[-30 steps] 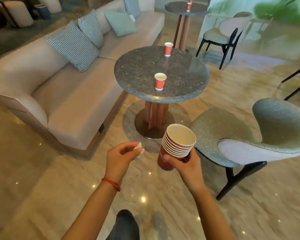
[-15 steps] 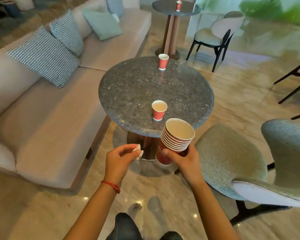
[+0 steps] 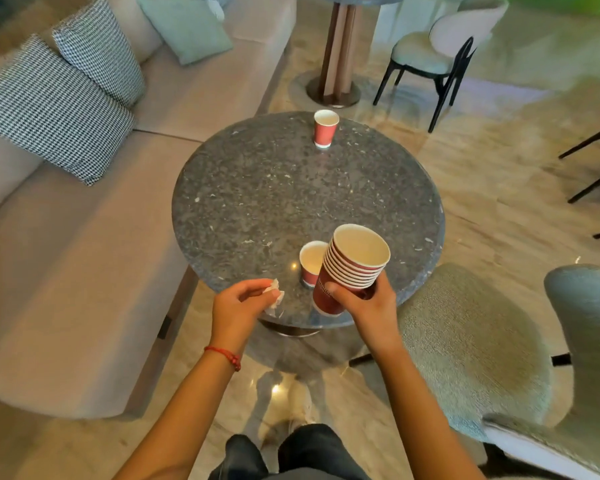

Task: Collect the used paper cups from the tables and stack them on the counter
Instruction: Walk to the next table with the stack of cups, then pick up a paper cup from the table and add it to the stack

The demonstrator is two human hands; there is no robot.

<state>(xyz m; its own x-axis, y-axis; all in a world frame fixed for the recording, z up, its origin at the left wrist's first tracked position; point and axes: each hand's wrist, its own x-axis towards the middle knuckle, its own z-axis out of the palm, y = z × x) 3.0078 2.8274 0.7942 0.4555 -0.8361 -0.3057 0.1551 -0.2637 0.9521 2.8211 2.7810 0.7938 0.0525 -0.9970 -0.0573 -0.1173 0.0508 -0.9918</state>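
My right hand [image 3: 369,304] grips a stack of several nested red paper cups [image 3: 349,268], tilted slightly, over the near edge of a round dark stone table [image 3: 257,202]. Just behind the stack, a single red cup [image 3: 310,263] stands on the table, partly hidden by it. Another red cup [image 3: 324,128] stands upright at the table's far edge. My left hand [image 3: 238,308] hovers at the near rim, pinching a small crumpled white tissue [image 3: 274,296].
A beige sofa [image 3: 66,254] with checked and green cushions runs along the left. A green upholstered chair [image 3: 499,348] sits close on the right. Beyond stand a second table's pedestal [image 3: 336,53] and another chair [image 3: 437,50]. The floor is polished marble.
I have walked up to the table, so it now lies directly under my hands. Both hands kept their hold; the stack has come right beside the near cup.
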